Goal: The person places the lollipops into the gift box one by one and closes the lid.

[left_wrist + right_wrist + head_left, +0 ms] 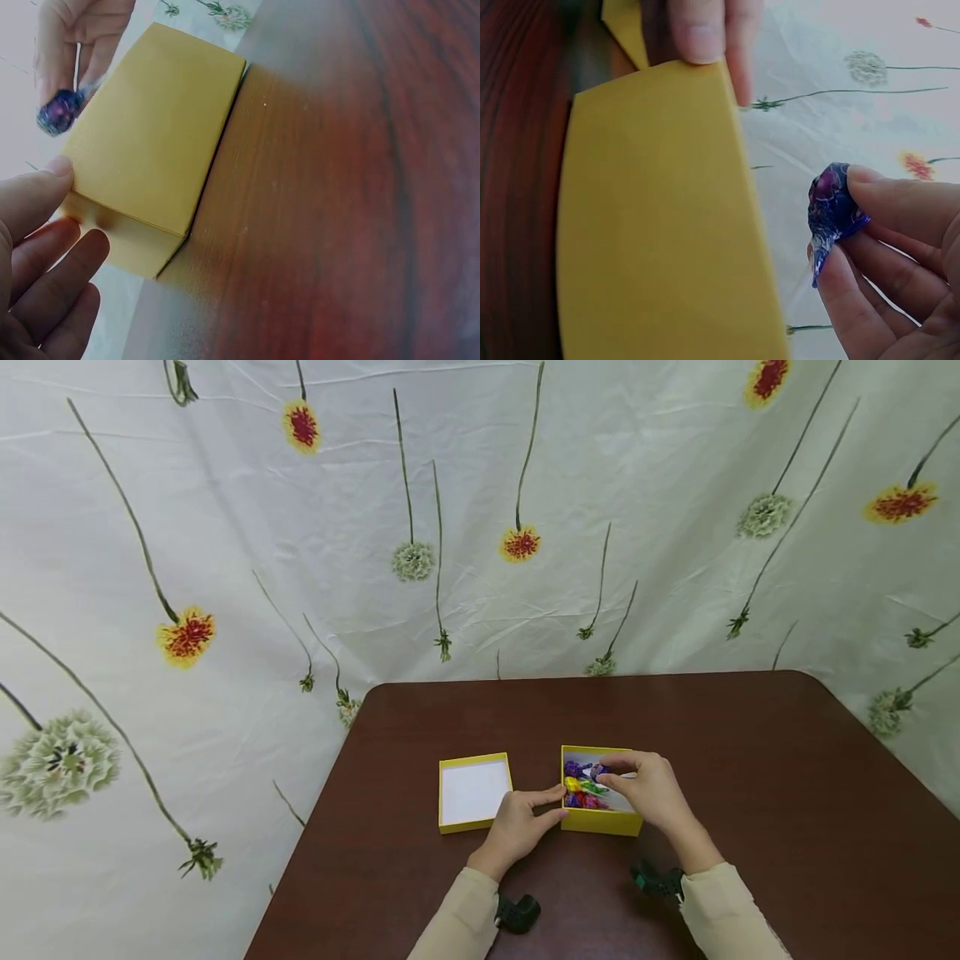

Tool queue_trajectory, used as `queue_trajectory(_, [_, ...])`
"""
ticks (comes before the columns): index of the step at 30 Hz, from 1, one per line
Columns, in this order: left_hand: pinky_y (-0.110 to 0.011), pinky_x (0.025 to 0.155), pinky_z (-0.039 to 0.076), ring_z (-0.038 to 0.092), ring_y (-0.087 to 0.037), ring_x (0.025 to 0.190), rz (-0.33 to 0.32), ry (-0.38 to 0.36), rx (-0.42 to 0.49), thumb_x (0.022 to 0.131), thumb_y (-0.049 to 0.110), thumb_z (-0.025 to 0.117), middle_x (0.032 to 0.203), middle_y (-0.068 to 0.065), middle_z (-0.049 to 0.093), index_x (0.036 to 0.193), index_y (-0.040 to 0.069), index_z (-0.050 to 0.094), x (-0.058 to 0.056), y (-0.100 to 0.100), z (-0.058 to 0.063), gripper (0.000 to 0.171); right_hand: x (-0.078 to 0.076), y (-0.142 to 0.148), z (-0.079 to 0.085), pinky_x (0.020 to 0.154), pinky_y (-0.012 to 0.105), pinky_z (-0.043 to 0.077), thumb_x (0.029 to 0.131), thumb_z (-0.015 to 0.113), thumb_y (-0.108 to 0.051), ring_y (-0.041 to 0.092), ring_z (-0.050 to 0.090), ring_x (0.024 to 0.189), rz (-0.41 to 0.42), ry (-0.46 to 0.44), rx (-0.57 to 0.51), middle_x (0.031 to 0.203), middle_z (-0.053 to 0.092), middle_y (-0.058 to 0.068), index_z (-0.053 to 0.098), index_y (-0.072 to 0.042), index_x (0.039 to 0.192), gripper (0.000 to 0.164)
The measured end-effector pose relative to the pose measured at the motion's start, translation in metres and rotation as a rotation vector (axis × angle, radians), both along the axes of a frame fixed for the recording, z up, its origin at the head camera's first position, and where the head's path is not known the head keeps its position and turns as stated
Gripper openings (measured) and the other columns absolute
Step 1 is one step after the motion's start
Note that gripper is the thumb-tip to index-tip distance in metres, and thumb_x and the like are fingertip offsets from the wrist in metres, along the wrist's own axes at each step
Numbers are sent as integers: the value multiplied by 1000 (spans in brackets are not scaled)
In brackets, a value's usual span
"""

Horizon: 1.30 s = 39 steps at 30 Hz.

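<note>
My right hand point(648, 785) pinches a twist-wrapped candy point(831, 206) in shiny dark blue and purple foil between thumb and fingertips. It is over the open yellow box point(600, 822), beside the box's rim in the right wrist view. Inside the box lie several wrapped candies point(585, 801) in purple, yellow, green and pink, mostly toward its left side. My left hand point(517, 827) touches the box's left end with thumb and fingertips near the front corner, the other fingers loosely bent in the left wrist view.
A shallow yellow-edged box lid point(474, 789), white inside, lies to the left of the box on the dark reddish-brown table point(720, 727). Behind the table hangs a white cloth point(465, 602) printed with flowers. Each wrist wears a black camera mount.
</note>
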<state>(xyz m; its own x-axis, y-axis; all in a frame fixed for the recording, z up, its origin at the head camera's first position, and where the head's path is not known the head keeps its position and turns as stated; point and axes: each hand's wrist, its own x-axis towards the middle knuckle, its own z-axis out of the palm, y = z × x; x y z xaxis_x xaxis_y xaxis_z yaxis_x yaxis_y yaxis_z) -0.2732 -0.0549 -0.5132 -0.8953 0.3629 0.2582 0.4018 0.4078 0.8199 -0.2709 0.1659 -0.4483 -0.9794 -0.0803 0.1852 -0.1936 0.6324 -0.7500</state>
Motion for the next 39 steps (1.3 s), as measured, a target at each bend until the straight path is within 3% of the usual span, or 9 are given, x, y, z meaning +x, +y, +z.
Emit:
queue_trajectory(14, [-33,99,55,66,-20,120,-5,19,-12,92,20,72,129,-4,68,126,8,69,2,0,0,37,-19,-11,-14,88,51,60,92,72,-11,37,68,107,7,-53,6,115,73,18,77,-3,111,21])
queue_trajectory(22, [-32,99,55,66,-19,119,-12,28,2,93,20,72,128,-4,68,126,6,69,0,0,1,36,-26,-21,-20,80,44,62,90,74,-9,34,71,100,-13,-74,-10,113,74,19,77,-2,110,21])
queue_trajectory(30, [-31,99,55,66,-19,119,-8,26,-2,93,20,72,128,-4,68,126,7,69,0,0,2,36,-28,-26,-21,78,41,61,91,73,-10,30,70,97,-34,-113,4,112,74,17,76,-4,110,20])
queue_trajectory(39, [-30,98,56,66,-19,119,-4,26,-3,92,19,73,128,-4,68,125,6,69,2,1,2,36,-27,-28,-22,82,45,61,92,70,-3,36,69,103,-44,-126,-5,116,72,20,75,0,112,20])
